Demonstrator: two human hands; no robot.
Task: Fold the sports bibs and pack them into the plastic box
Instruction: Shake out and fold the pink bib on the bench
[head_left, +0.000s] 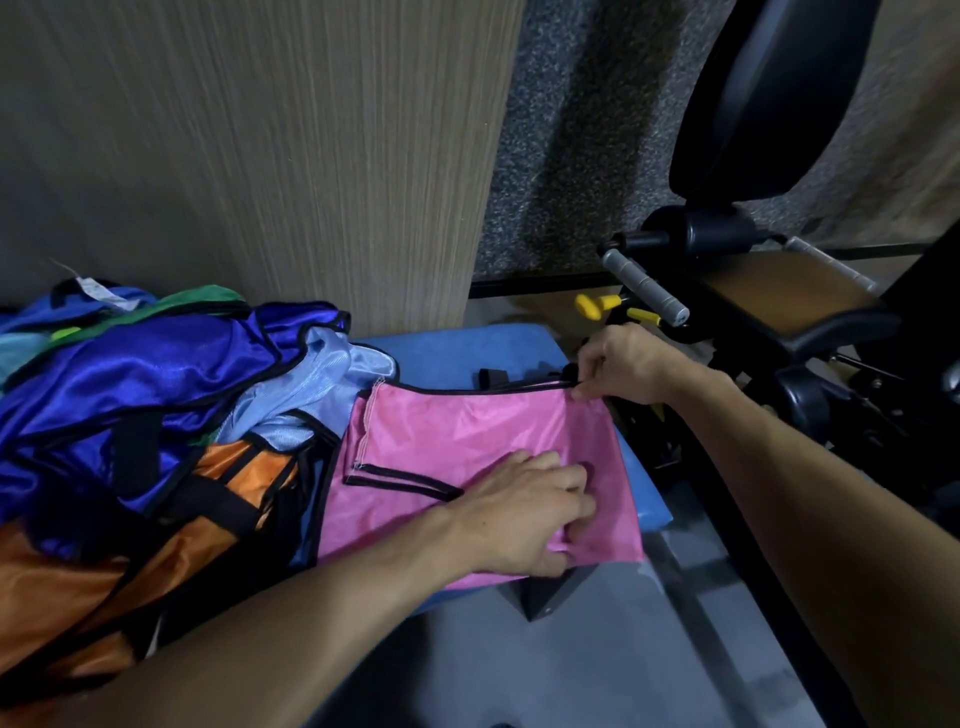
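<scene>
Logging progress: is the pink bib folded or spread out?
Partly folded: the pink bib lies flat, doubled over, left hand pressing it, right hand pinching its corner.

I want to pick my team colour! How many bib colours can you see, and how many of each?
Pink bib: 1, flat under both hands
Dark blue bibs: at least 1, heaped
Light blue bib: 1
Orange bibs: at least 1
Green bib: 1, mostly buried
Total: 5 colours, at least 5 bibs
</scene>
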